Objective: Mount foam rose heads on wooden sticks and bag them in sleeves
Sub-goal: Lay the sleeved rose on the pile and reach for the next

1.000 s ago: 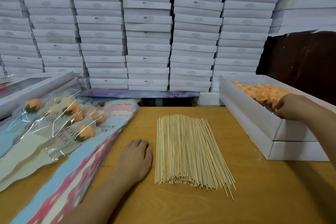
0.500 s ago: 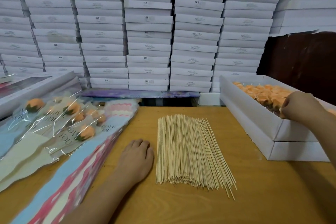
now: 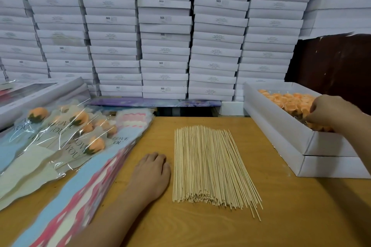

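Resting flat on grained wood, left hand (image 3: 151, 174) relaxed — right hand (image 3: 329, 113) fingers curled among soft rose heads (image 3: 289, 100).

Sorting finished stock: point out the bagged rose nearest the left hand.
The bagged rose lowest in the pile, under "LOVE YOU" lettering; it lies closest to the left hand, the others sit farther back.

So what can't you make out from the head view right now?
- Right hand in the rose box: whether it holds a rose; its fingers hide that.
- Left hand: fingertips curled under.
- Box labels: print too small.
- Sleeves: cut by the left edge.
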